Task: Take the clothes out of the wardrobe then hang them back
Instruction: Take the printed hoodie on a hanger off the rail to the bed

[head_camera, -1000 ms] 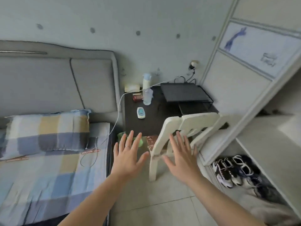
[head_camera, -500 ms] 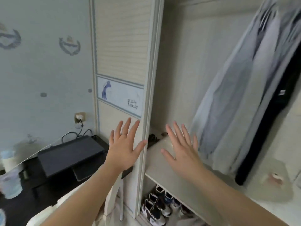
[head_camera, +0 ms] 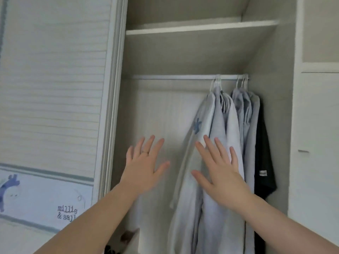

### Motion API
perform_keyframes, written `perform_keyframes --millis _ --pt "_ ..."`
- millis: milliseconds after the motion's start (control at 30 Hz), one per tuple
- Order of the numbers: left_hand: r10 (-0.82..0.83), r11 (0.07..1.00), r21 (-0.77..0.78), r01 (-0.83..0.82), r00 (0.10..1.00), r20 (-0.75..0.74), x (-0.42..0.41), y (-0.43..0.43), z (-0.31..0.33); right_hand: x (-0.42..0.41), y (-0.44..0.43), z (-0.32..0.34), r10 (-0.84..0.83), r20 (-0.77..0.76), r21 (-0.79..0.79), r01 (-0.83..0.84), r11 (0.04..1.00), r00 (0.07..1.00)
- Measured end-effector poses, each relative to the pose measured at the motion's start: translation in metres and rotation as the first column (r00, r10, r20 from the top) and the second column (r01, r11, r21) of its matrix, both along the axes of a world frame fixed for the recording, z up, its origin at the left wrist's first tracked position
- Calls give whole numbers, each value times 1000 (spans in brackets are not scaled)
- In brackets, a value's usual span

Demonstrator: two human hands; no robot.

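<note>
Both hands (head_camera: 183,173) spread, holding nothing.
Clothes (head_camera: 222,143) – soft, light; lift by hanger hooks (head_camera: 217,82) off rail (head_camera: 174,77).

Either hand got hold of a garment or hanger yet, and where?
Nothing is held. Left hand and right hand are open, fingers spread; the right one overlaps the hanging grey clothes.
</note>
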State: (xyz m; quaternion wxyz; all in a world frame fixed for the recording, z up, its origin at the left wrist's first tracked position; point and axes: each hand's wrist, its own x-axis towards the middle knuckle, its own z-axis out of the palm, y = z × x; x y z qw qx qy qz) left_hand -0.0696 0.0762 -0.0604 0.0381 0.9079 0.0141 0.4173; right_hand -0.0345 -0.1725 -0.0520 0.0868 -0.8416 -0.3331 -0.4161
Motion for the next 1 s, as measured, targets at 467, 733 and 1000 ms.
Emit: perform_keyframes --millis 467,733,1000 --pt "-252 967 -57 247 961 -115 166 25 93 103 34 160 -386 138 -20 392 920 912" --pt "-425 888 -289 356 877 -224 246 -6 124 176 52 229 -578 109 -139 589 796 808" --pt "-605 767 -383 514 779 -167 309 -18 157 212 77 260 -610 137 -113 624 773 780"
